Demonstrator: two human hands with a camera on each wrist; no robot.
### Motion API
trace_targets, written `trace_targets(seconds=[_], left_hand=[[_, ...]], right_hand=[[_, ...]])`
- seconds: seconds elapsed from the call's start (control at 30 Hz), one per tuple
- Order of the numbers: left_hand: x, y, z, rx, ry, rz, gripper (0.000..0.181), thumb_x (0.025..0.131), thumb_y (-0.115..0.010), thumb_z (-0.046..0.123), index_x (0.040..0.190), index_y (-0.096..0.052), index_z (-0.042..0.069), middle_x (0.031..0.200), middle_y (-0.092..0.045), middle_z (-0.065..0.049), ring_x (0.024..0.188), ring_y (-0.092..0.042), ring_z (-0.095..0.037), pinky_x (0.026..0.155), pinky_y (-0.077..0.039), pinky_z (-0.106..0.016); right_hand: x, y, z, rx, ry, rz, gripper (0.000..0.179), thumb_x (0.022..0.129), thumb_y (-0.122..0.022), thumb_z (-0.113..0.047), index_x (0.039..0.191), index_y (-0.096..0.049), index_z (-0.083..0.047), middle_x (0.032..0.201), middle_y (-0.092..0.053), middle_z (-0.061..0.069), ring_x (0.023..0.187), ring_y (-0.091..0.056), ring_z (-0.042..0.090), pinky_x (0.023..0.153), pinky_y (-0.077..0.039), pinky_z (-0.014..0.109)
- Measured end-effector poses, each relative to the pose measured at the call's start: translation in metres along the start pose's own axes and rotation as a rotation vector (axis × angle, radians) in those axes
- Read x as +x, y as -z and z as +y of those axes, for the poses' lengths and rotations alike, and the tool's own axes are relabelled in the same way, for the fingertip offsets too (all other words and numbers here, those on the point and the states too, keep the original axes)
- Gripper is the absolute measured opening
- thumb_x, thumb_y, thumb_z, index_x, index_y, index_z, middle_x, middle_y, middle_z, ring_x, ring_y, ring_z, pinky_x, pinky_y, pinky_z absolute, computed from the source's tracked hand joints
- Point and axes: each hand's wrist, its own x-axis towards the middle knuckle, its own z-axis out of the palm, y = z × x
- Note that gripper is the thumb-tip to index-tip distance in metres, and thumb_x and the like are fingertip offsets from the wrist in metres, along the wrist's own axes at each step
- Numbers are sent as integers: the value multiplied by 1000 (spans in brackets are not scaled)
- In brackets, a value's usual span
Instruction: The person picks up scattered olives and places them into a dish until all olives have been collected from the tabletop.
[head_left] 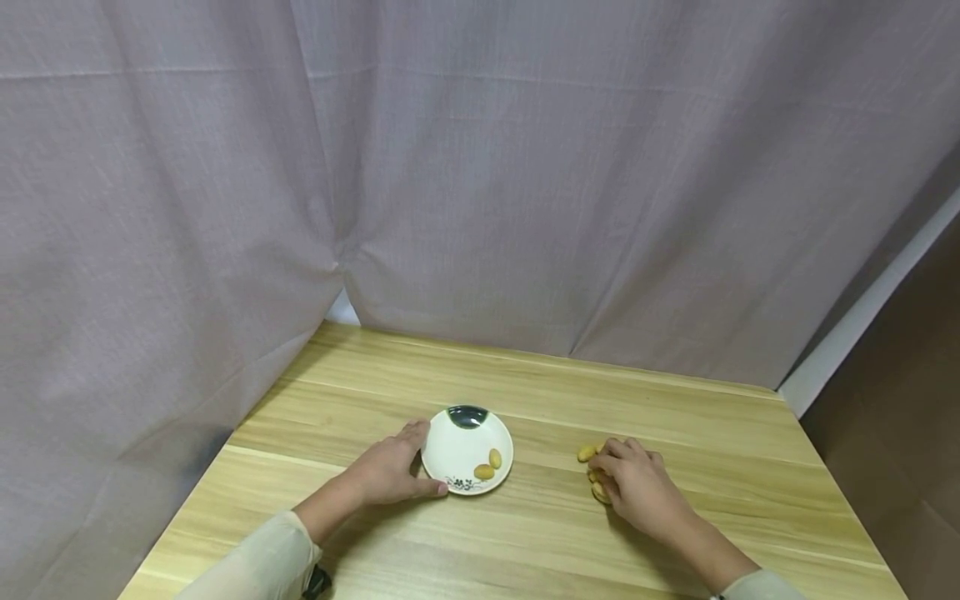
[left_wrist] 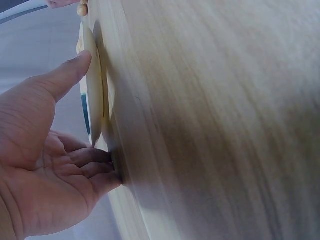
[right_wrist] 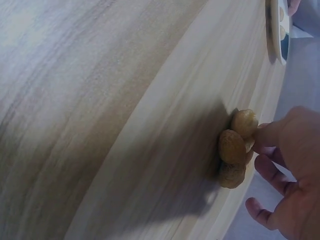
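A round white plate [head_left: 457, 442] with a dark green patch at its far rim and a floral print at the near rim carries two yellow-brown oval pieces [head_left: 484, 472], like nuts or dried fruit. At its left rim, my left hand [head_left: 386, 468] is spread, thumb and fingers apart along the edge. The left wrist view shows the thumb against the plate's side [left_wrist: 92, 110]. To the right, my right hand [head_left: 637, 486] reaches over a small heap of similar pieces [right_wrist: 232, 146]. Its fingertips touch the heap; whether they pinch a piece is hidden.
The wooden table [head_left: 525, 550] carries the plate and the heap, with a stretch of bare wood between them. A grey curtain [head_left: 480, 208] hangs along the back and left edges. A brown surface [head_left: 900, 450] stands beyond the right edge.
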Motion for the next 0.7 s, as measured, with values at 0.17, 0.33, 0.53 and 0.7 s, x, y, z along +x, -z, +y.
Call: trace_targets(seconds=[0.17, 0.33, 0.53, 0.7], left_hand=[[2, -2, -3, 1, -5, 1, 124, 85, -92, 58, 169, -31, -9, 176, -35, -30, 165, -35, -47, 137, -31, -62], [3, -3, -4, 6, 1, 0, 123, 85, -92, 58, 170, -31, -8, 177, -34, -28, 166, -35, -46, 137, -31, -61], [3, -3, -4, 8, 7, -1, 124, 85, -93, 57, 170, -31, -8, 177, -34, -28, 166, -35, -46, 138, -30, -60], [2, -2, -4, 2, 1, 0, 123, 85, -93, 56, 170, -30, -8, 177, -34, -29, 166, -35, -46, 138, -30, -61]], right_hand=[[0, -1, 1, -14, 13, 4, 22, 89, -91, -3, 101, -84, -20, 97, -67, -10, 90, -60, 12, 73, -64, 59], [-1, 0, 1, -17, 13, -31, 26, 88, -89, 1, 101, -84, -22, 102, -68, -9, 93, -59, 13, 75, -64, 64], [-1, 2, -2, -47, 22, -59, 29, 88, -89, 2, 103, -83, -22, 106, -65, -7, 97, -59, 16, 76, -62, 65], [-1, 1, -1, -58, 24, -55, 29, 88, -89, 2, 101, -82, -23, 104, -63, -7, 96, -57, 16, 75, -62, 63]])
